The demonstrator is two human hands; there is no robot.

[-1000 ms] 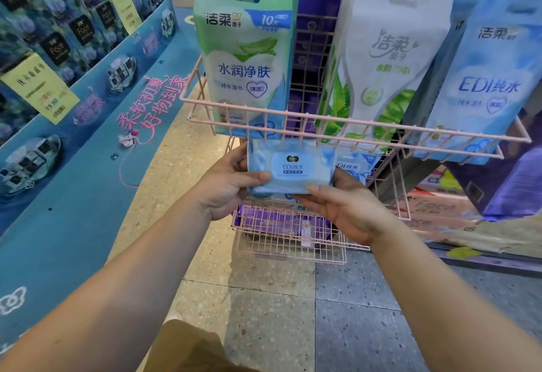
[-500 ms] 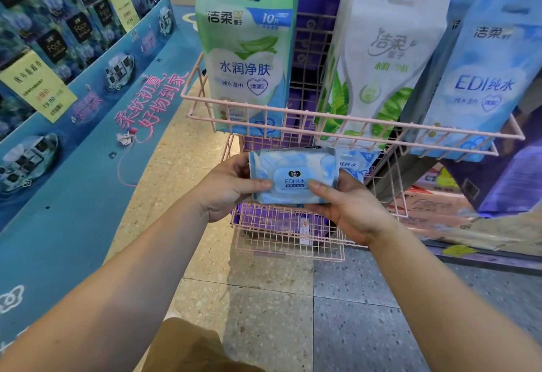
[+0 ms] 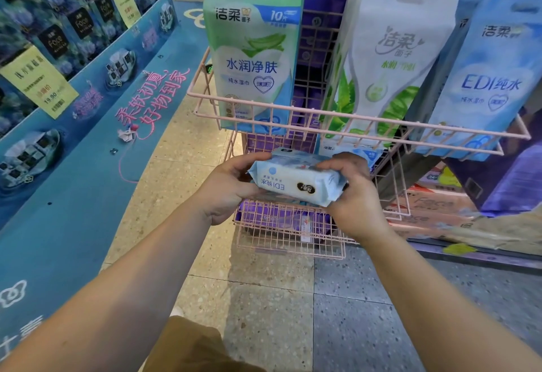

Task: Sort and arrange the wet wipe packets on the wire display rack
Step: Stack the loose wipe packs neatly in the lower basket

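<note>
1. While tall packets hang above it, the pink wire rack (image 3: 346, 118) stands ahead.
2. Left hand (image 3: 225, 188) and right hand (image 3: 356, 195), fingers clamped, grip the ends of the blue wipe packet (image 3: 296, 182), just before the rack's lower basket.

Left hand (image 3: 227, 188) fingertips hidden behind blue wipe packet (image 3: 296, 179). Right hand (image 3: 356, 195) covers packet's right end; small print under "EDI" too small to read. Three hanging bags cut off by top edge: green bag (image 3: 253, 58), white bag (image 3: 396, 58), blue bag (image 3: 492, 78). Lower basket (image 3: 290, 242) contents blurred behind wire. Yellow price tag (image 3: 39, 81) lettering mostly illegible.
</note>
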